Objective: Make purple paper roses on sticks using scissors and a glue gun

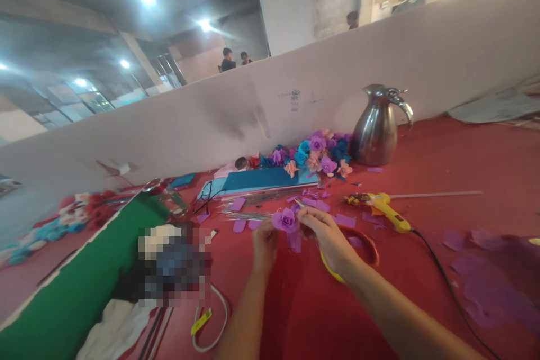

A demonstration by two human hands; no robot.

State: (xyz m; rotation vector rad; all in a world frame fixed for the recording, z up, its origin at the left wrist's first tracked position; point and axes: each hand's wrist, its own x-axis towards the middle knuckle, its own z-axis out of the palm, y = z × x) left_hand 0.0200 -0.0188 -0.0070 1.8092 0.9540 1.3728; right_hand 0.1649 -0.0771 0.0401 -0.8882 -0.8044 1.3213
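Note:
My left hand (265,244) is closed, pinching a purple paper rose (285,219) from below and the left. My right hand (327,236) is closed on a pair of scissors (373,247) with red and yellow handles. The handle loops show on both sides of this hand, and a metal blade tip pokes out past its fingertips. Those fingertips are at the rose's right edge; whether they also grip a petal I cannot tell. A strip of purple paper (294,242) shows just below the flower.
Purple petal pieces (239,226) and thin wires (253,199) lie beyond my hands. A yellow glue gun (390,214) with a cord is at right. Paper flowers (318,152), a steel jug (375,129) and a green board (84,270) stand around. A low partition (189,129) runs behind.

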